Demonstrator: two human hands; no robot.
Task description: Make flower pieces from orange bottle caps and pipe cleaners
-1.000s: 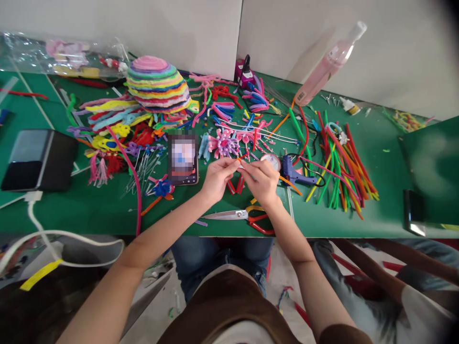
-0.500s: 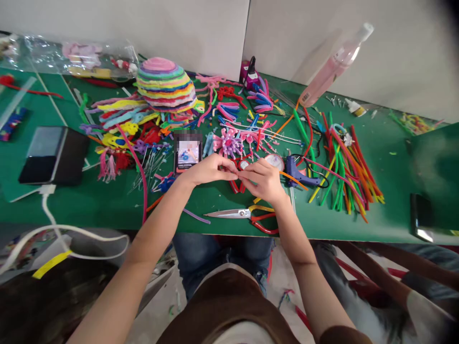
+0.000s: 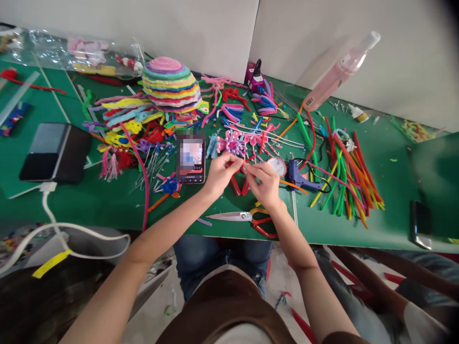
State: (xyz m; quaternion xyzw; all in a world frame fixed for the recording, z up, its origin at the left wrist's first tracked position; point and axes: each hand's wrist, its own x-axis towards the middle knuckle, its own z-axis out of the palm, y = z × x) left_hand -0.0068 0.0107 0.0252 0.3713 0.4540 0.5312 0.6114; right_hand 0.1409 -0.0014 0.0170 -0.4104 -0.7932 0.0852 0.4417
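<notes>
Fingertip to fingertip, my left hand [image 3: 223, 174] and my right hand [image 3: 264, 179] pinch a small red piece [image 3: 244, 165] above the table; its kind is too small to make out. Just under the hands lie red tool handles [image 3: 235, 185], their upper end hidden. Long scissors [image 3: 233, 216] with red and yellow grips rest near the table edge, below my right hand. Beyond my fingers sits a pink and purple pipe-cleaner flower [image 3: 231, 142]. A phone [image 3: 191, 165] with a lit screen stands to the left of my left hand.
On the right are a blue glue gun [image 3: 303, 177], a round tape roll [image 3: 277, 167] and a pipe-cleaner bundle [image 3: 353, 177]. A striped ball [image 3: 171, 86], a pink bottle [image 3: 339, 74] and a black device [image 3: 53, 153] stand around. A co-worker's arm [image 3: 376, 277] shows at lower right.
Both hands have shifted slightly right; their fingers have changed from flatter to a tighter pinch, and red shows between them. The view has moved a little, showing more of the phone.
</notes>
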